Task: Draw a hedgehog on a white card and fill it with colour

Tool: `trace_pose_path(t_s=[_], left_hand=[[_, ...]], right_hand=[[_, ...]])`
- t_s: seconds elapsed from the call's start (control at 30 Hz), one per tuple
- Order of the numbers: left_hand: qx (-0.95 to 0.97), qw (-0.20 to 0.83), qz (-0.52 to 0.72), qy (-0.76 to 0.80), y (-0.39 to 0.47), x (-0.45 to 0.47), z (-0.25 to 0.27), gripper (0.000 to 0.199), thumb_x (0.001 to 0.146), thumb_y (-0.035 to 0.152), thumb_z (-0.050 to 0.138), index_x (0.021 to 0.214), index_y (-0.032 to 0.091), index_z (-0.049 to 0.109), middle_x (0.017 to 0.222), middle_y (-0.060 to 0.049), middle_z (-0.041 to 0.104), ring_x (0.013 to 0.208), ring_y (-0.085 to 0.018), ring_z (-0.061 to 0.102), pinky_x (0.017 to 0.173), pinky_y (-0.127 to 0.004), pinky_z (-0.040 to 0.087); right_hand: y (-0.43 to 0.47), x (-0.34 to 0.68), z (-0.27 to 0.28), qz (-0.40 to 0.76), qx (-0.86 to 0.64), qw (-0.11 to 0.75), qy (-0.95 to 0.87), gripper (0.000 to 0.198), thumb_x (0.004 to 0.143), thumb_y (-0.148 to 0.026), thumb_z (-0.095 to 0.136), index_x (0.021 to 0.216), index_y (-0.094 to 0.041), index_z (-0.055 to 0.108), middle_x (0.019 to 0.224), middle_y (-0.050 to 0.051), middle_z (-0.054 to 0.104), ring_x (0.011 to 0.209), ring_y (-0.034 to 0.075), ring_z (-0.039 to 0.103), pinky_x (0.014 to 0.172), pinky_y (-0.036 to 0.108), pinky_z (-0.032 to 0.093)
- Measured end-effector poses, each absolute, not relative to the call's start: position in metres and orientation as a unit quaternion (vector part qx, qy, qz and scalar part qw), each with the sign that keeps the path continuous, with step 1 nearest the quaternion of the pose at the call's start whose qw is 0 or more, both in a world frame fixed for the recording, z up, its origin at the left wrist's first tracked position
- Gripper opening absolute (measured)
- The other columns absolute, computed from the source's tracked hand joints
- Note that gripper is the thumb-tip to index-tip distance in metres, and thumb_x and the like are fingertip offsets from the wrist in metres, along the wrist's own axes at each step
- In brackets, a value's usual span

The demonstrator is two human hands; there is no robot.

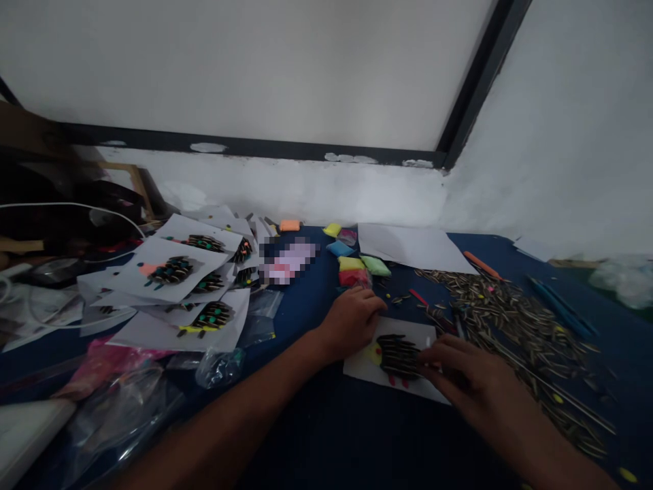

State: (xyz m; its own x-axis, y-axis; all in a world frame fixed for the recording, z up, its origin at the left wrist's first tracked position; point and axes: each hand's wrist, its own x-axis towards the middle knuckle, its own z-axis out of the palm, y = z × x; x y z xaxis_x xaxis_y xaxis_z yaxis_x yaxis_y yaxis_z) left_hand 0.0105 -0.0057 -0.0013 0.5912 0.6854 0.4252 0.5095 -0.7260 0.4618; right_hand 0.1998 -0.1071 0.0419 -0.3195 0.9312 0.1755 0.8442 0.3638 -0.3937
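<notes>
A white sheet of paper (360,368) lies before me, bearing a hedgehog picture with a yellow clay face (373,352), red feet and a body of dark sunflower seeds (398,355). My left hand (354,318) rests at the sheet's upper left, fingers curled together; whatever is under them is hidden. At the right end of the seed body, my right hand (454,364) has its thumb and fingers pinched on what looks like a sunflower seed. Loose sunflower seeds (515,320) spread in a heap beyond and right of that hand.
Several finished hedgehog sheets (171,269) are stacked at left. Colored clay packets (352,265) sit beyond my left hand, near a blank white sheet (413,246). An orange stick-like tool (482,265) and a blue tool (564,309) lie around the heap. Clear plastic bags (122,408) lie front left.
</notes>
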Motion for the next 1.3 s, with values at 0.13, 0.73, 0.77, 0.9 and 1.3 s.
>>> trace_pose_path(t_s=[0.13,0.73,0.77,0.9,1.3], left_hand=[[0.881,0.147,0.295,0.34,-0.006,0.01,-0.001,0.023,0.082,0.008,0.048,0.093,0.014,0.067,0.092,-0.007,0.066,0.089,-0.018,0.058,0.085,-0.031,0.046],[0.881,0.141,0.3,0.337,-0.004,0.01,-0.004,0.022,0.083,0.009,0.048,0.093,0.014,0.067,0.092,-0.007,0.066,0.088,-0.018,0.058,0.085,-0.031,0.046],[0.881,0.141,0.3,0.336,-0.004,0.01,-0.004,0.022,0.083,0.009,0.048,0.094,0.014,0.067,0.092,-0.007,0.066,0.089,-0.018,0.058,0.085,-0.031,0.045],[0.882,0.142,0.296,0.338,-0.005,0.01,-0.003,0.023,0.083,0.009,0.048,0.094,0.014,0.067,0.092,-0.007,0.066,0.089,-0.018,0.058,0.086,-0.032,0.045],[0.887,0.134,0.287,0.337,-0.006,0.01,-0.002,0.022,0.082,0.009,0.049,0.093,0.013,0.067,0.09,-0.007,0.064,0.088,-0.018,0.057,0.083,-0.031,0.045]], right_hand=[[-0.107,0.199,0.038,0.103,-0.537,0.191,-0.815,0.017,0.085,-0.017,0.051,0.084,-0.024,0.066,0.085,0.003,0.067,0.058,0.012,0.062,0.052,0.022,0.046],[-0.107,0.201,0.041,0.082,-0.523,0.211,-0.822,0.017,0.087,-0.022,0.05,0.082,-0.023,0.065,0.078,0.002,0.066,0.058,0.013,0.063,0.052,0.022,0.048],[-0.107,0.201,0.04,0.08,-0.523,0.213,-0.821,0.017,0.088,-0.022,0.049,0.083,-0.023,0.065,0.079,0.002,0.066,0.06,0.013,0.064,0.053,0.023,0.049],[-0.108,0.2,0.039,0.069,-0.527,0.203,-0.823,0.019,0.089,-0.023,0.046,0.087,-0.023,0.064,0.083,0.003,0.066,0.065,0.014,0.065,0.057,0.024,0.05],[-0.104,0.214,0.038,-0.035,-0.574,0.197,-0.794,0.029,0.086,-0.02,0.036,0.09,-0.022,0.065,0.087,0.005,0.071,0.071,0.019,0.07,0.059,0.029,0.053]])
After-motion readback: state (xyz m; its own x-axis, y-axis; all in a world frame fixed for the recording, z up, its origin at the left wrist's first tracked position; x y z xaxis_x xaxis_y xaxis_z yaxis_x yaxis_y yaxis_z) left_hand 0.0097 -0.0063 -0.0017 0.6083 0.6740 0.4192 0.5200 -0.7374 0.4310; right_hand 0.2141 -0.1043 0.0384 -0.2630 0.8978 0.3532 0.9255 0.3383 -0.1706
